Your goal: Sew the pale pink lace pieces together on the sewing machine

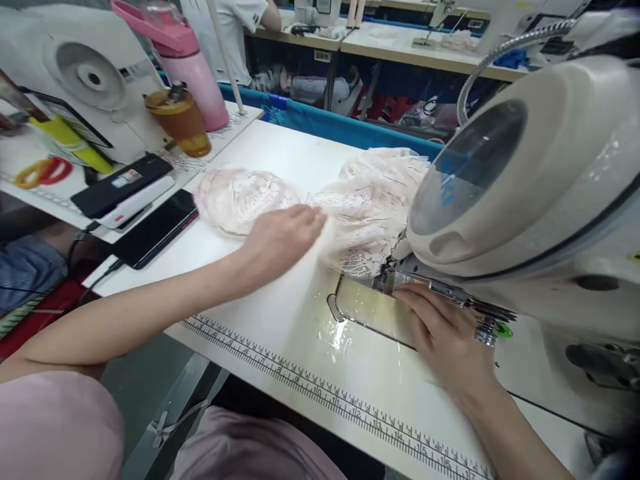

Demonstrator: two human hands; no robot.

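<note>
Pale pink lace fabric (370,193) lies bunched on the white sewing table, its near edge at the presser foot (385,277) of a sewing machine (540,167). My left hand (287,243) is closed on the fabric left of the foot; its fingertips are slightly blurred. To the left of that hand spreads a rounded lace piece (245,200), which seems joined to the bunch. My right hand (445,327) rests beside the presser foot, fingers stretched toward the needle plate (375,310) and thumb apart. The machine head overhangs part of this hand.
A printed ruler (320,393) runs along the near table edge (280,407). On the left are a black phone (155,230), a dark case (123,183), an amber cup (180,120), a pink bottle (193,73) and scissors (45,172). Another person (225,40) sits beyond the blue cloth trough (340,123).
</note>
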